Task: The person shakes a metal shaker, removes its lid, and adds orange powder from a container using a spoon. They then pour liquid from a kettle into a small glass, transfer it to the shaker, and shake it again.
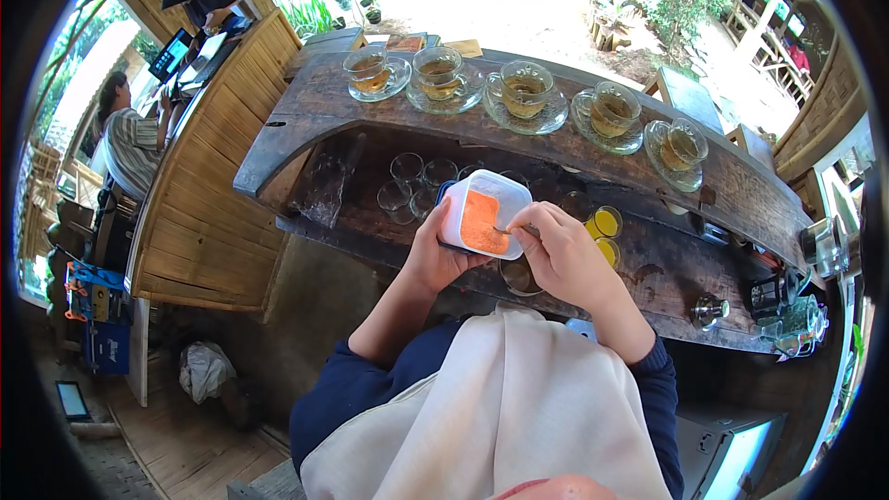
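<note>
My left hand [435, 255] is wrapped around a white plastic tub [508, 194], tilted toward me. Orange powder [481, 218] fills part of it, heaped toward the near side. A blue edge [446, 191], which looks like a lid, shows beneath the tub at my left fingers. With fingers pinched together, my right hand [567, 257] grips a small spoon [501, 230] whose end dips into the powder. Most of the spoon's handle is hidden by my fingers. Just right of that hand, two glasses with yellow contents [605, 221] stand on the lower shelf.
Several glass cups of tea [525, 88] on saucers line the dark wooden counter [315, 83]. Upturned-looking glasses [406, 169] sit on the shelf behind the tub. Glass jars [801, 319] stand at the right end. A person [134, 139] sits behind a wood-panelled desk [208, 194] at left.
</note>
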A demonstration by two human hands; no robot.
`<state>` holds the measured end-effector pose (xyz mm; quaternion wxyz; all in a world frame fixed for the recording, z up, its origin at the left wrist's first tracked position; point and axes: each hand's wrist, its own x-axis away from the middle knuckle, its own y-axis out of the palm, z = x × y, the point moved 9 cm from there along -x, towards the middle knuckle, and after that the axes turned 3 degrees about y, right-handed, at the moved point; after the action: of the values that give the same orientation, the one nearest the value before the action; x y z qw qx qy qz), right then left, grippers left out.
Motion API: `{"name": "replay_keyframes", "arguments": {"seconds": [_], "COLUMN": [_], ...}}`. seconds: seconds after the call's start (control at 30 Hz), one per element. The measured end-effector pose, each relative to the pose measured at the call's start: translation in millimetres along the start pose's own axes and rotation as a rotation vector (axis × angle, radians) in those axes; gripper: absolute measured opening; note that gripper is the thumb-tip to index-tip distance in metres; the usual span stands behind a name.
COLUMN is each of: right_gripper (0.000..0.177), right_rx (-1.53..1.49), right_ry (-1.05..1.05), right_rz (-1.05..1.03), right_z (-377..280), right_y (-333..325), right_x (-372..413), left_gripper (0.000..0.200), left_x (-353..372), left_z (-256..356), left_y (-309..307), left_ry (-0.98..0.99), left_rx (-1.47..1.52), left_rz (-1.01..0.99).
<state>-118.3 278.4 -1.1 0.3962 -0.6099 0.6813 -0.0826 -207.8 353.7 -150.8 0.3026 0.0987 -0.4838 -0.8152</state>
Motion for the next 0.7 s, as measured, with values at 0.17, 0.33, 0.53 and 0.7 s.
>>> {"name": "replay_keyframes", "arguments": {"seconds": [0.17, 0.33, 0.53, 0.7], "right_gripper": [0.008, 0.007, 0.008, 0.009], "right_rx": [-0.088, -0.142, -0.202, -0.262], "right_ry": [0.111, 0.127, 0.174, 0.277], "right_rz": [0.008, 0.04, 0.065, 0.087], "right_z": [10.9, 12.9, 19.4, 28.1], "right_y": [-2.1, -3.1, -1.4, 2.6], "right_x": [3.9, 6.7, 7.4, 8.9], "left_gripper": [0.059, 0.063, 0.062, 0.063], "left_x": [-0.8, -1.3, -0.6, -0.4], "left_z": [2.1, 0.9, -2.0, -3.1], "left_y": [0.1, 3.3, 2.9, -2.2], "left_ry": [0.022, 0.035, 0.027, 0.023], "left_rx": [0.017, 0.069, 0.046, 0.031], "left_rz": [-0.022, 0.018, 0.041, 0.063]}}
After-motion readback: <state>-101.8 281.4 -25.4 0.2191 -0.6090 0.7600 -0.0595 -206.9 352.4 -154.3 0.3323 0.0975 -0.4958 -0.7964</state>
